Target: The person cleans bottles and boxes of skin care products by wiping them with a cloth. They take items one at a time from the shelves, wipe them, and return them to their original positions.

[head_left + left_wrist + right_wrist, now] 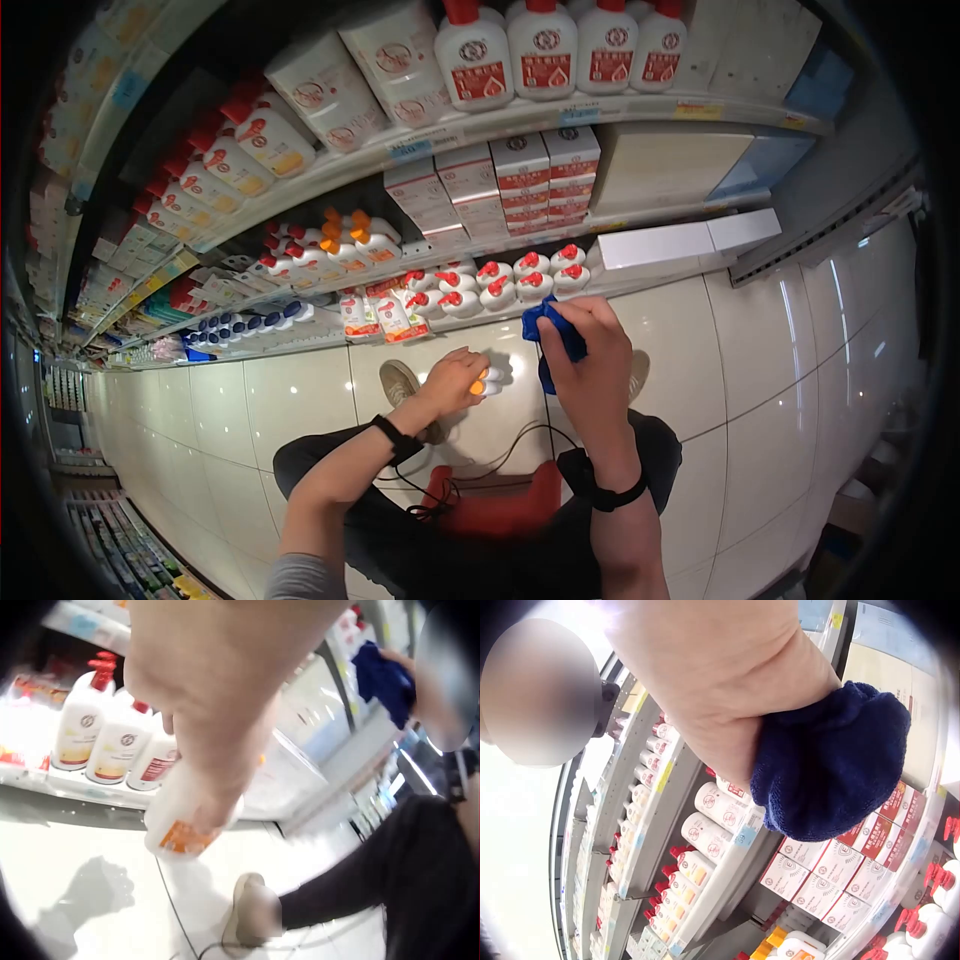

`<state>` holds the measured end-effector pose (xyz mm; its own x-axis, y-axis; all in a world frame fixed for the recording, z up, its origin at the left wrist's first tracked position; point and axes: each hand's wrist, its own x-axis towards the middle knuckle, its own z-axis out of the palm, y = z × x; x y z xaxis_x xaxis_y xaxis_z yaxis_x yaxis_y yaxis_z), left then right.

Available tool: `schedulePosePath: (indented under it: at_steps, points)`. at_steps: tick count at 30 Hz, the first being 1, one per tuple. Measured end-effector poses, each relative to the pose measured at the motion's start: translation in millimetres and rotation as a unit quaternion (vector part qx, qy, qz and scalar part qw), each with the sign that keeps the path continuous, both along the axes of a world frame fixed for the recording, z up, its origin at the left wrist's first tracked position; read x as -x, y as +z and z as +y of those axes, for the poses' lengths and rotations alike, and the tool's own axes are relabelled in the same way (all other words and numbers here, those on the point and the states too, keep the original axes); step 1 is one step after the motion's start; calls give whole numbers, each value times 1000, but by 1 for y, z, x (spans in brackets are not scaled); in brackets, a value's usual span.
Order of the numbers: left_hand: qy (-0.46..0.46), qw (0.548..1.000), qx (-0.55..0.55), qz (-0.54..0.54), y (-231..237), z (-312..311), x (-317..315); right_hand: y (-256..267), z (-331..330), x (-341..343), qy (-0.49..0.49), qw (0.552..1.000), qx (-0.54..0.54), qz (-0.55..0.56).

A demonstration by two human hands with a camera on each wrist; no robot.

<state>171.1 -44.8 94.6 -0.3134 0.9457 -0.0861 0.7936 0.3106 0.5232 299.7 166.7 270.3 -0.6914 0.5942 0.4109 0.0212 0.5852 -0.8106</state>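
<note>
My left hand [452, 382] grips a white bottle [180, 821] with an orange label, held above the tiled floor. In the head view only bits of the bottle's white and orange parts [488, 382] show past the fingers. A dark blue terry cloth [832, 765] is bunched in my right hand [592, 365], pinched between thumb and fingers. The cloth hangs partly below that hand in the head view. In front of both hands, white pump bottles with red tops [497, 291] stand in rows on the bottom shelf.
Shelves above hold large red-capped bottles [545, 55] and stacked red and white boxes [520, 180]. Two packs [395, 318] sit at the bottom shelf's edge. A red stool [490, 505] is beneath the person, and a black cable [510, 447] runs between the legs.
</note>
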Motion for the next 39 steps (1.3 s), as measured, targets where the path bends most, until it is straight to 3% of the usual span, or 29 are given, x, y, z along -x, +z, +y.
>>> schedulePosePath:
  at_steps: [5, 8, 18, 24, 28, 33, 39]
  points:
    - [30, 996, 61, -60, -110, 21, -36, 4, 10, -10, -21, 999, 21, -29]
    - [63, 996, 60, -3, -152, 31, -45, 10, 18, -12, -40, 997, 41, -60]
    - [138, 987, 76, 30, -222, 25, -62, 6, 22, -10, -44, 993, 39, -107]
    - [175, 983, 56, 2, -229, 17, -72, 7, 13, -6, -17, 993, 45, -103]
    - [169, 980, 101, 21, -209, 15, -68, 7, 6, -1, -14, 993, 47, -111]
    - [188, 974, 120, -29, -176, 15, -70, 9, -3, 0, 0, 994, 44, -101]
    - [184, 981, 66, -12, -125, 14, -55, 8, 0, 2, 0, 997, 41, -72]
